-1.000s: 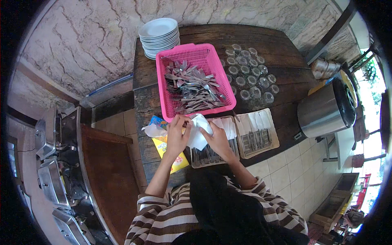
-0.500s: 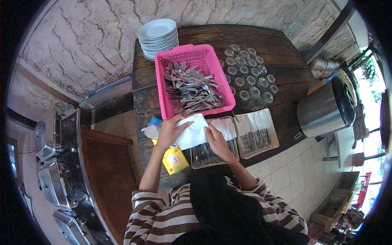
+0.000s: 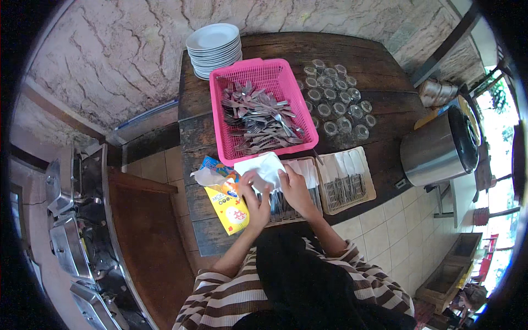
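Note:
A white paper napkin (image 3: 263, 166), folded into a smaller piece, is held up in front of the pink basket's near edge. My right hand (image 3: 297, 192) pinches its right side between thumb and fingers. At the napkin's lower left, my left hand (image 3: 257, 204) has its fingers up and apart, somewhat blurred, against or just in front of the paper. Left of it lies a yellow and blue napkin pack (image 3: 228, 212) with white paper sticking out at the top. Beneath my hands, a cutlery tray (image 3: 281, 212) holds cutlery and white napkins, partly hidden by my forearms.
A pink plastic basket (image 3: 305, 125) full of forks (image 3: 258, 118) stands beyond my hands. White plates (image 3: 213, 47) are stacked behind it; several upturned glasses (image 3: 335, 99) stand to the right. A second cutlery tray (image 3: 347, 184) and a large steel pot (image 3: 434, 146) are farther right.
The napkin has become smaller, folded over. My left hand has let go of its left edge and moved right and toward me, while my right hand keeps its pinch.

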`<state>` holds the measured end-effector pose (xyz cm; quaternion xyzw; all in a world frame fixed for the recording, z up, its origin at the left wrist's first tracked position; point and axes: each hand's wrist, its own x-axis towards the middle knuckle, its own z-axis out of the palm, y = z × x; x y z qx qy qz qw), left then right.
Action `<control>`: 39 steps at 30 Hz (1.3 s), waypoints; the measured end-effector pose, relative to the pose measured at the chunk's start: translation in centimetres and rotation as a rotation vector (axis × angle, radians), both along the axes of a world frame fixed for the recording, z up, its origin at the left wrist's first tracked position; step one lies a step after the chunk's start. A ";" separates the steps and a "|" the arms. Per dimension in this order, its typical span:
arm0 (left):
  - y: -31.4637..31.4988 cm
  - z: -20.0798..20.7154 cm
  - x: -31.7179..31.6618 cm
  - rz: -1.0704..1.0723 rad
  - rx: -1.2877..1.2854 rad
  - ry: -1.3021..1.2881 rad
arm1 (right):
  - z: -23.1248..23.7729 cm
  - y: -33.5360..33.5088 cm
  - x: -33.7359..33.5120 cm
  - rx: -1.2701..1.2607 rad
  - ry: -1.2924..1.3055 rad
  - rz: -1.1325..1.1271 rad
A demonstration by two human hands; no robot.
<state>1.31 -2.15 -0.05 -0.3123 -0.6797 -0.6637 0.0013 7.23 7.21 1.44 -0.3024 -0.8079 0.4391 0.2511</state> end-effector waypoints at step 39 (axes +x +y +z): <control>1.8 -0.3 -2.8 -0.295 0.283 -1.168 | -1.0 0.5 1.5 -1.455 0.135 0.358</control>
